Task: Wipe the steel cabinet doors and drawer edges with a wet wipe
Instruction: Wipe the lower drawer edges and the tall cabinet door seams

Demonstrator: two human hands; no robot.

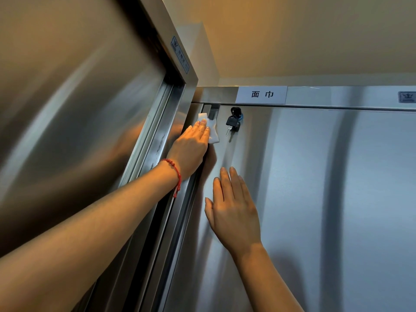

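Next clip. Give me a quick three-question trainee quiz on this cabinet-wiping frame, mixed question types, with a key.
1. True or false: the right hand holds the wet wipe.
2. What hangs from the lock on the steel door? A) a padlock B) keys C) a cloth
3. Fill in: the left hand wears a red ____ at the wrist.

Key
1. False: the left hand presses the wipe near the door's top left corner; the right lies flat on the door.
2. B, keys.
3. bracelet
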